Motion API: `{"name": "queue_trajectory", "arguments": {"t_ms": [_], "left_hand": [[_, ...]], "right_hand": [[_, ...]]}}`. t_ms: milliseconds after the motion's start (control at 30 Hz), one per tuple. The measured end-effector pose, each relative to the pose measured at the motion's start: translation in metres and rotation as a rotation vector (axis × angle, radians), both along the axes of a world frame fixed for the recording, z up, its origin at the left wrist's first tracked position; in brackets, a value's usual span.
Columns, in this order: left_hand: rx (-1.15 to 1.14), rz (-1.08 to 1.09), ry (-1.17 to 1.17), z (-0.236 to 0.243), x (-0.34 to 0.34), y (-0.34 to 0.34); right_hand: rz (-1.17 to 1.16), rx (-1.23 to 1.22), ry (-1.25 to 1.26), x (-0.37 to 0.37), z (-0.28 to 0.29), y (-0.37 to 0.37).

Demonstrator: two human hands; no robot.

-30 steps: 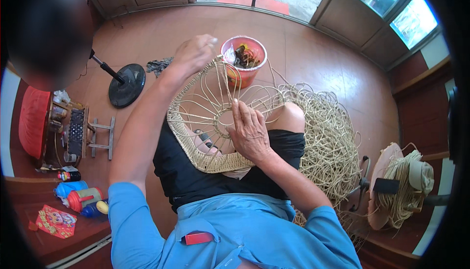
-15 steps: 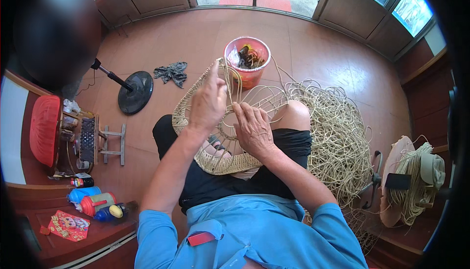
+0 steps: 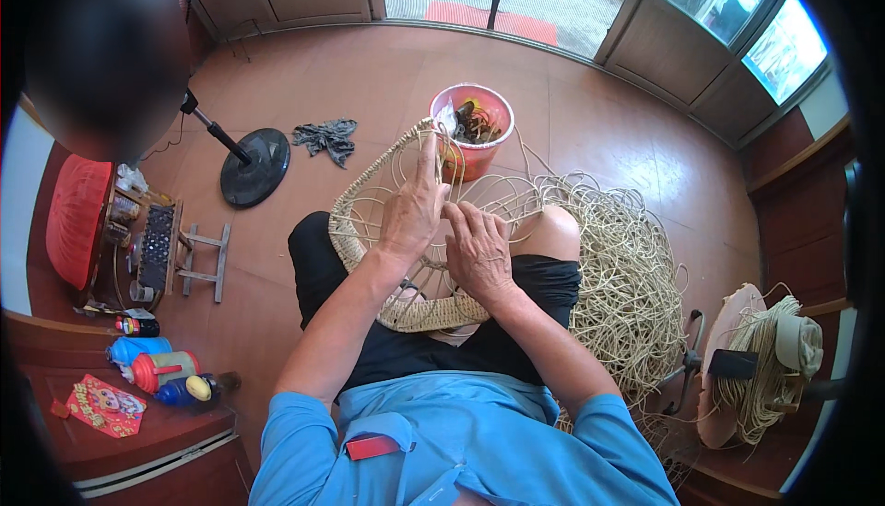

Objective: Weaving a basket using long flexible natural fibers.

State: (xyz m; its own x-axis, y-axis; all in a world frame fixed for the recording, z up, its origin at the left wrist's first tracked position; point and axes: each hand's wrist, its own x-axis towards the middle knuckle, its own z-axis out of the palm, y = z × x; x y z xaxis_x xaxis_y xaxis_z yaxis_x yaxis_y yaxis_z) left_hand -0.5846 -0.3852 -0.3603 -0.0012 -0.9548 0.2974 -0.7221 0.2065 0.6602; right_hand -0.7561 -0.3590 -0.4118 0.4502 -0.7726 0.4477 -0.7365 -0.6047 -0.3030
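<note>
On my lap rests an oval woven ring (image 3: 433, 315) of straw-coloured cord, its middle crossed by loose strands and its far end raised toward the bucket. My left hand (image 3: 412, 216) is at its far part; the index finger stretches along strands up to the rim, while the other fingers curl around the cord. Close beside it, my right hand (image 3: 479, 250) pinches cord strands between thumb and bent fingers. The exact grip of both thumbs is partly hidden. Loops of cord run right from the hands to a large tangled heap (image 3: 627, 276) beside my right knee.
A pink bucket (image 3: 484, 158) holding dark scraps stands just beyond the ring. To the left are a fan base (image 3: 253, 170), a grey rag (image 3: 326, 140) and a small wooden stool (image 3: 207, 262). A coil of cord (image 3: 761, 358) lies at the right.
My left hand, smeared by motion before, has moved slightly right and down, closer to my right hand. The right hand stays nearly in place. The whole view has shifted a little.
</note>
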Motion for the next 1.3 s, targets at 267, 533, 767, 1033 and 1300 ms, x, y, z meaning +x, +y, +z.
{"name": "queue_trajectory", "arguments": {"t_ms": [267,533,767,1033,1300], "left_hand": [[-0.027,0.133,-0.082,-0.009,0.027,0.049],[-0.131,0.231,-0.163,0.024,0.078,0.034],[-0.028,0.206,0.28,0.05,0.078,-0.009],[0.205,0.241,0.315,0.031,0.04,0.02],[0.231,0.216,0.485,0.017,0.032,0.027]], "right_hand": [[0.024,-0.23,-0.062,0.008,0.009,0.003],[0.121,-0.151,0.094,0.014,0.001,0.003],[0.112,-0.126,0.137,0.017,0.004,0.004],[0.102,-0.122,0.09,0.018,0.001,0.002],[0.111,-0.133,0.093,0.017,0.002,0.0]]}}
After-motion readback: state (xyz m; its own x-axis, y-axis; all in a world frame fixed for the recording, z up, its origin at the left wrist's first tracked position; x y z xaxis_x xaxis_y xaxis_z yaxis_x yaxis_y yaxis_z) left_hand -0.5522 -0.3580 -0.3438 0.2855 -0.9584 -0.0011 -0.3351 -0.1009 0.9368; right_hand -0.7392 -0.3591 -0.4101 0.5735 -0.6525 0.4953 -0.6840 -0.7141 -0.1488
